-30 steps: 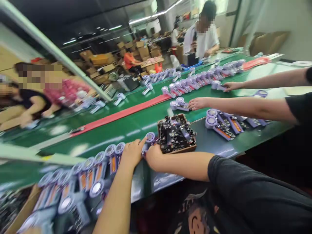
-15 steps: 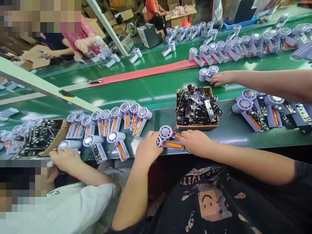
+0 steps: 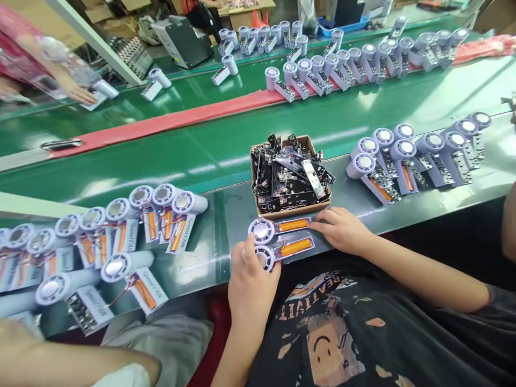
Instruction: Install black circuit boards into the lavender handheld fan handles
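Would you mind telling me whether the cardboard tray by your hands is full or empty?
It is full: the cardboard tray holds black circuit boards heaped up past its rim, and no bottom shows.

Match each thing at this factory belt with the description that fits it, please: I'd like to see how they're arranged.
Things:
1. left hand
2. right hand
3. cardboard box
4. red strip

Descriptions:
A. full of black circuit boards
B. lying on the green belt
C. over a round fan head
D. beside orange cylinders

Pairs: 1-C, 2-D, 3-A, 4-B
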`<state>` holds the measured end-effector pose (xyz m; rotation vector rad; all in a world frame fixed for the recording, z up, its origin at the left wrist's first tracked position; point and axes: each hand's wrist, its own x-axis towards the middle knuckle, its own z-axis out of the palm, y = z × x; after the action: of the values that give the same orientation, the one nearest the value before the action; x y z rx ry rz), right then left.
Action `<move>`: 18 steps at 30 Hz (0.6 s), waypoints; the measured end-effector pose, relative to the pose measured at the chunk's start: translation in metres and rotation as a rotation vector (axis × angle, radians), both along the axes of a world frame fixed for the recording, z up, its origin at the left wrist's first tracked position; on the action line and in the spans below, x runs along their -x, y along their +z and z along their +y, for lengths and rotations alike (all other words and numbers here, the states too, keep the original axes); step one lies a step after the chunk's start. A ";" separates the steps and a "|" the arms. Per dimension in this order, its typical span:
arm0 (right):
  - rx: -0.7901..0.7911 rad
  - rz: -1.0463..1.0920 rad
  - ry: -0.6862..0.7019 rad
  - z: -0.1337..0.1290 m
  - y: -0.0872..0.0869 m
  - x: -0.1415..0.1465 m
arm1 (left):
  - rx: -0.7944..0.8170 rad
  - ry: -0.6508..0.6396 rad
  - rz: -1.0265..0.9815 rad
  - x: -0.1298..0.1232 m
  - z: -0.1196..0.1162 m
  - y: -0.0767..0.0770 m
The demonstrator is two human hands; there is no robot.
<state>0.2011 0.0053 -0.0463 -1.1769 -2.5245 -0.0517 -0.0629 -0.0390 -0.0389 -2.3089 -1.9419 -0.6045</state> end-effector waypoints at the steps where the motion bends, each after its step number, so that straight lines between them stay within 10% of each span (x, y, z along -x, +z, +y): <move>1: -0.008 0.007 0.004 0.000 0.004 -0.001 | -0.015 -0.027 0.012 0.000 -0.002 -0.001; 5: -0.110 0.143 -0.058 0.009 0.030 -0.002 | -0.099 -0.120 0.024 -0.002 -0.008 -0.004; 10: 0.003 0.050 -0.504 0.034 0.059 0.008 | -0.200 -0.150 -0.051 -0.026 -0.006 -0.011; 18: 0.115 0.157 -0.577 0.045 0.071 0.001 | -0.226 -0.230 0.034 -0.042 -0.002 -0.008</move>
<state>0.2000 0.0502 0.0243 -1.8400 -2.0035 0.0416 -0.0209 -0.0407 -0.0465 -2.3944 -1.5151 -0.7539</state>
